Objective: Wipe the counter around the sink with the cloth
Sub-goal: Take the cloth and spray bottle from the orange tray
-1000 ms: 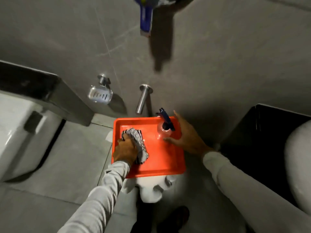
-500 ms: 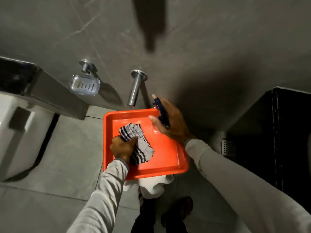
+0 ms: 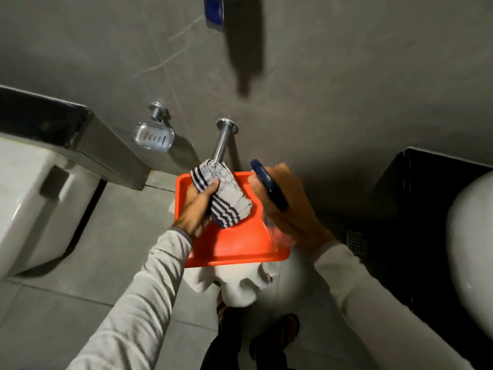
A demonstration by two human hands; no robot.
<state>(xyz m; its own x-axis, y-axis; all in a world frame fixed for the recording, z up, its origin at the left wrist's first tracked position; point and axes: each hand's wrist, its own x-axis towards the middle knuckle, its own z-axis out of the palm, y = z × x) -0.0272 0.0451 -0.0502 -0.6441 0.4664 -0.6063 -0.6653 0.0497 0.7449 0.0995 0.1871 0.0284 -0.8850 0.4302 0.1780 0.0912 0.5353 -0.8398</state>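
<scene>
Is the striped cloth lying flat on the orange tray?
No, the left hand grips the bunched striped cloth above the orange tray.

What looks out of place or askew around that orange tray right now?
The orange tray sits tilted on a rumpled white cloth that spills past its near edge. No spill shows. The left hand holds the striped cloth, the right hand the spray bottle.

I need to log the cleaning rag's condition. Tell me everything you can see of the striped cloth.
The cloth is pale grey-white fabric with bands of dark navy stripes near both ends. It is bunched into a loose roll, gripped in the left hand, which holds it above the orange tray. Its far end overlaps the metal pipe in view.
</scene>
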